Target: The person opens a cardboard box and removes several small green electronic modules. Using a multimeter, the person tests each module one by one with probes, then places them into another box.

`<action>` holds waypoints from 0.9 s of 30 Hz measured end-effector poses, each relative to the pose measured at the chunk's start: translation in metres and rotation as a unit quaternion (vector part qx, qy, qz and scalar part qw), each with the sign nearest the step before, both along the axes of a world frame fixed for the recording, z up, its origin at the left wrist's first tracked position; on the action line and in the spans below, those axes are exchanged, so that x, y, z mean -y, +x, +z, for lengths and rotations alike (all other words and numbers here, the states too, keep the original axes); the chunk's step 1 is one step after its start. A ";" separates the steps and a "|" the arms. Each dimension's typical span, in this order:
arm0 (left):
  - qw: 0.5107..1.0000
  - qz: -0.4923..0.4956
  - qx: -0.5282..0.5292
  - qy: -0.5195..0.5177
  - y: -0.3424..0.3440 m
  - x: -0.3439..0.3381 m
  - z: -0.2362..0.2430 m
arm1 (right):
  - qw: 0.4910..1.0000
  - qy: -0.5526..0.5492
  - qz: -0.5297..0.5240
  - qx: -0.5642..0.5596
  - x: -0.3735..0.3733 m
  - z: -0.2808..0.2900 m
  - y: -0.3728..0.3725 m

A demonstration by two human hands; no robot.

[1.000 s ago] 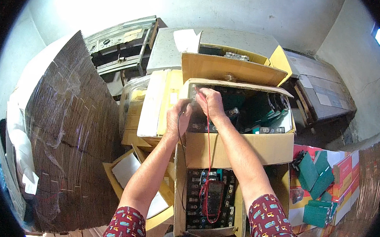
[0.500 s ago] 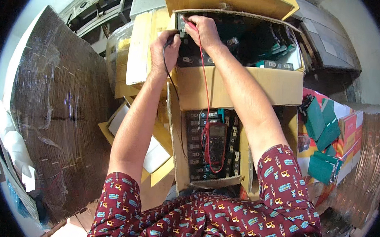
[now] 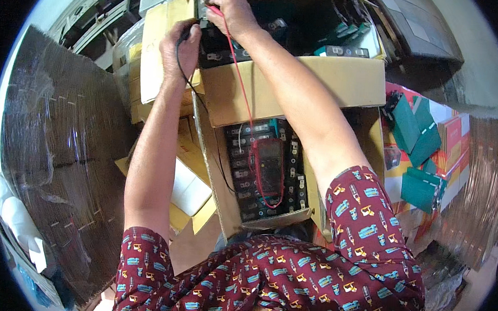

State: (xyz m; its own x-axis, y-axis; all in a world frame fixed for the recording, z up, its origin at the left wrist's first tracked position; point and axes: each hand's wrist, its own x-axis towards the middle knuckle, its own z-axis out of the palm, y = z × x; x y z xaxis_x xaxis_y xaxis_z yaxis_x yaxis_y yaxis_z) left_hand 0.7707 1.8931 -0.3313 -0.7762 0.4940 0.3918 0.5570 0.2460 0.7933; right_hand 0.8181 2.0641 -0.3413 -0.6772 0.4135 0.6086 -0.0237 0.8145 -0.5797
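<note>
The upper carton [image 3: 299, 92] stands open around the right fingers, its near flap hanging below them on the person's side and most of its inside spreading to their right. The lower carton [image 3: 282, 219], nearer the person's body than either set of fingers, holds rows of dark blocks with metal tabs. On those blocks lies the multimeter [image 3: 270, 163], toward the body and to the right of both hands, its length running roughly away from the person.

The corner block [image 3: 201, 6], at the upper carton's left wall, lies just left of the right fingertips and just beyond the left ones. Its long axis seems to run away from the body, though the hand and the shadow hide part of it. The right hand [image 3: 234, 16] is the nearer: its forearm slants across the carton from the lower right, fingers bent leftward and down over the corner. The left hand [image 3: 178, 49] comes nearly straight up outside the left wall, thumb toward the carton and fingers curled at its edge.

The right fingers pinch the red probe [image 3: 216, 11], whose lead drops from them to the meter. The left fingers are closed around the black probe [image 3: 185, 31], mostly covered by the grip; whether either tip touches metal cannot be told.
</note>
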 end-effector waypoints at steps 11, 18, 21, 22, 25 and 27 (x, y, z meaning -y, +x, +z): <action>1.000 -0.004 -0.006 -0.018 0.000 0.001 0.003 | 0.999 0.002 -0.011 0.035 0.004 0.002 0.002; 0.999 0.015 -0.034 -0.004 -0.002 0.004 -0.004 | 0.999 -0.039 0.032 -0.002 0.005 0.006 0.000; 0.999 0.031 -0.033 -0.008 0.009 -0.006 -0.003 | 0.999 -0.009 0.038 -0.018 -0.007 -0.003 0.004; 1.000 0.009 -0.020 -0.001 0.010 -0.001 0.000 | 0.997 -0.038 0.068 -0.031 -0.002 0.004 0.010; 0.999 -0.005 0.040 0.036 0.009 0.012 0.011 | 0.989 -0.071 0.027 -0.126 0.009 0.026 0.033; 0.997 -0.013 -0.015 0.076 0.013 0.009 0.015 | 0.988 -0.086 -0.006 -0.127 -0.003 0.024 0.053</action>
